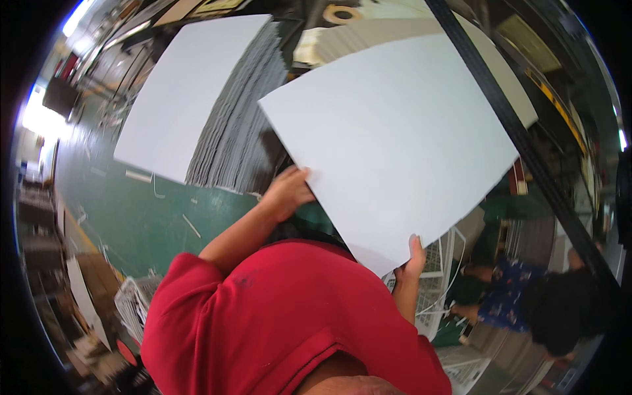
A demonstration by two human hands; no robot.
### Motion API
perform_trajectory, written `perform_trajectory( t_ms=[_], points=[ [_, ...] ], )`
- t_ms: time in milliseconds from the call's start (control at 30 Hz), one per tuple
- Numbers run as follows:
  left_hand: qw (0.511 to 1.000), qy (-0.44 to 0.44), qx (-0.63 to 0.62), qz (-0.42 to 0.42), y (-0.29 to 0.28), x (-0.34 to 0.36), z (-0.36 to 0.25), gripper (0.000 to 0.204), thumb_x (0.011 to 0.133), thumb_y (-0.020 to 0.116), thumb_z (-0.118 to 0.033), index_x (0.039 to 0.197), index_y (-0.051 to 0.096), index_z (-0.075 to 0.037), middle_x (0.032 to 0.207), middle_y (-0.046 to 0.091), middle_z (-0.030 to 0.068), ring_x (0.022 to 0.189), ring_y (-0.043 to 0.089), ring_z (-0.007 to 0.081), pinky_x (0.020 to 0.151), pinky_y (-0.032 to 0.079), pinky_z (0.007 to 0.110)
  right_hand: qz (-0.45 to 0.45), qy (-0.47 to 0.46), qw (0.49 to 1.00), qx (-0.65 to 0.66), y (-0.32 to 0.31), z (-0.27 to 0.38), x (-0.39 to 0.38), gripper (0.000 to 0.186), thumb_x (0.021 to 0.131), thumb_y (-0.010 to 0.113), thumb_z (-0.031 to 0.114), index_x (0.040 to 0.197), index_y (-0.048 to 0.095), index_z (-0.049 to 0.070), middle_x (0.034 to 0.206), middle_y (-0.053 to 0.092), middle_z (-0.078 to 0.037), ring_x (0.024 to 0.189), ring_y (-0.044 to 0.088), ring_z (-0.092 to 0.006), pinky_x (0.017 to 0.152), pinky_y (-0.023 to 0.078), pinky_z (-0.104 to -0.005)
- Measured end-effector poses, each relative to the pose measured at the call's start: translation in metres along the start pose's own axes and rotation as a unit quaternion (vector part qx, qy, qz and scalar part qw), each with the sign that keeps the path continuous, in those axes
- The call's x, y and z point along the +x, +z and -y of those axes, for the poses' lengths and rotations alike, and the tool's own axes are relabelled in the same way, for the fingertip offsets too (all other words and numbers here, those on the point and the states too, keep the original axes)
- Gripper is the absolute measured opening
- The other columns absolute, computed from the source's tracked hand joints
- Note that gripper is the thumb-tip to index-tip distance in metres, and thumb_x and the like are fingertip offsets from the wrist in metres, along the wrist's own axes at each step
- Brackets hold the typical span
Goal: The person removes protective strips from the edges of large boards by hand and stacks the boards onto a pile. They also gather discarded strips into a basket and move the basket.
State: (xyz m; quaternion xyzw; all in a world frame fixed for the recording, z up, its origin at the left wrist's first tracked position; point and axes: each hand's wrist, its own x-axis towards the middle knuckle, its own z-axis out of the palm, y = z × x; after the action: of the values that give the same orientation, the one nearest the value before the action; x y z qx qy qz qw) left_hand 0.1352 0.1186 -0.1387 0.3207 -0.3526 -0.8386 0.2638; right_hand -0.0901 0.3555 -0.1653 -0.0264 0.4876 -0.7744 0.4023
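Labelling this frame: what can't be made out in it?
All in the head view:
Left grip: fingertips lost to blur and the sheet's edge.
Right grip: fingers mostly hidden behind the sheet.
Beige boards: full extent covered by the sheet.
Co-worker: what they handle is too small and dark to tell.

I can't see the right hand's (413, 259) fingers—the white sheet (388, 138) covers all but the thumb side. The left hand (288, 192) reaches me smeared, so how far its fingertips tuck under the edge, I can't tell. The sheet also hides most of the brownish stack (382, 36) from me, and a black strap (503, 118) masks part of its right side. The co-worker (507, 289) is too blurred for me to make out their hands' work.
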Motion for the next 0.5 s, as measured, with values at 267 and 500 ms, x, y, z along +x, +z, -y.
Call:
perform_trajectory(
  t_ms=[267,500],
  points=[
    [0.991,-0.010,-0.091,0.094,0.003,0.001,-0.011,0.035,0.087,0.044,-0.006,0.121,0.040,0.002,0.114,0.052,0.0126,0.101,0.054,0.0226,0.085,0.045,0.038,0.047,-0.078,0.993,-0.069,0.078,0.009,-0.036,0.056,0.081,0.044,-0.001,0.133,0.024,-0.002,0.126,0.040,-0.019,0.112,0.044,-0.0308,0.093,0.038,-0.0421],
    [0.984,0.037,-0.136,0.108,-0.049,-0.032,-0.088,0.033,0.086,0.047,-0.005,0.119,0.043,0.000,0.112,0.054,0.0105,0.098,0.055,0.0202,0.084,0.045,0.037,0.137,-0.112,0.978,-0.111,0.153,-0.016,-0.040,0.058,0.080,0.052,0.007,0.131,0.026,-0.003,0.126,0.040,-0.018,0.114,0.043,-0.0307,0.096,0.035,-0.0422]
  ],
)
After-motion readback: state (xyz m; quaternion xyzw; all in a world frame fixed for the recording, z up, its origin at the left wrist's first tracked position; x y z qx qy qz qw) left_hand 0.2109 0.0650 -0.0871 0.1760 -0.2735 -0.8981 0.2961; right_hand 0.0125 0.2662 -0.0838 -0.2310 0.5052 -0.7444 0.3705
